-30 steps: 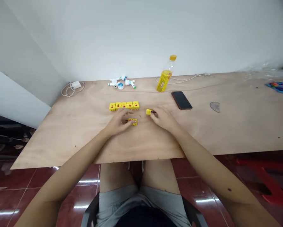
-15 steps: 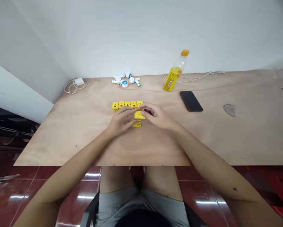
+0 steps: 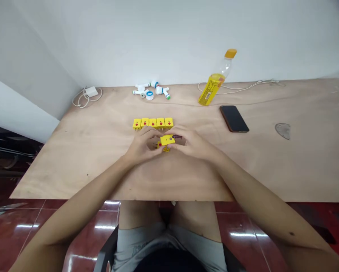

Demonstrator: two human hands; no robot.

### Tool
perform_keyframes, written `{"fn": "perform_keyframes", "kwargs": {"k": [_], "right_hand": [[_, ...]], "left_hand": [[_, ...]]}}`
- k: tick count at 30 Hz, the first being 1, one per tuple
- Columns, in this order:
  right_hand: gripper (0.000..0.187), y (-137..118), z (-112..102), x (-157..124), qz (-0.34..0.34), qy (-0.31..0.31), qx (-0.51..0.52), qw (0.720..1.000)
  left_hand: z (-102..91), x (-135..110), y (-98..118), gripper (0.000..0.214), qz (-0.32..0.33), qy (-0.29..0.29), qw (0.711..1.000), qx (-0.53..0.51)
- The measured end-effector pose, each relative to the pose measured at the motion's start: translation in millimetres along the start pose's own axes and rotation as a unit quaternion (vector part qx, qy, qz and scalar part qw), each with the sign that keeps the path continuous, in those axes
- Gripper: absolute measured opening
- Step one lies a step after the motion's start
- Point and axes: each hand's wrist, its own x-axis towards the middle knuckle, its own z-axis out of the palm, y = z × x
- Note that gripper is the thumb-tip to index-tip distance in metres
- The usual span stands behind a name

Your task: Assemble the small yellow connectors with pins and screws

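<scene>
A flat yellow cover [image 3: 167, 140] is raised between my two hands in front of me. My right hand [image 3: 191, 142] is closed at the cover's right edge, and a small dark purple stick-like item [image 3: 177, 136] lies within the same fingers. My left hand [image 3: 143, 146] is curled round a small yellow plug piece [image 3: 159, 144] with a red dot and thin metal pins pointing left. Just below the cover a bit of open yellow housing [image 3: 166, 149] shows; the rest is hidden. Beyond my fingers stands a row of several yellow plug units [image 3: 153, 122] with red dots.
White and blue pipe-like fittings [image 3: 149, 95] lie by the wall. A bottle with a yellow label [image 3: 210, 90] stands behind a black phone [image 3: 234, 118] on the right. A white charger [image 3: 91, 91] with its cable sits at the far left of the wooden table [image 3: 107, 132].
The yellow cover has tilted between my hands. The plug piece with its red dot and pins now shows by my left fingers. My head view has shifted slightly.
</scene>
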Motion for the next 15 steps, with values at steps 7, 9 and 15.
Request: {"fn": "perform_keyframes", "kwargs": {"k": [7, 9, 15], "right_hand": [[0.030, 4, 0, -3, -0.005, 0.001, -0.031, 0.999], [0.031, 4, 2, -4, 0.001, 0.005, -0.036, 0.999], [0.028, 0, 4, -4, 0.019, -0.013, -0.049, 0.999]], "left_hand": [[-10.1, -2, -8, 0.062, -0.050, -0.118, 0.991, -0.031], [-13.3, -4, -13, 0.081, -0.070, -0.159, 0.984, -0.038], [-10.4, -8, -20, 0.081, -0.083, -0.166, 0.978, -0.092]]}}
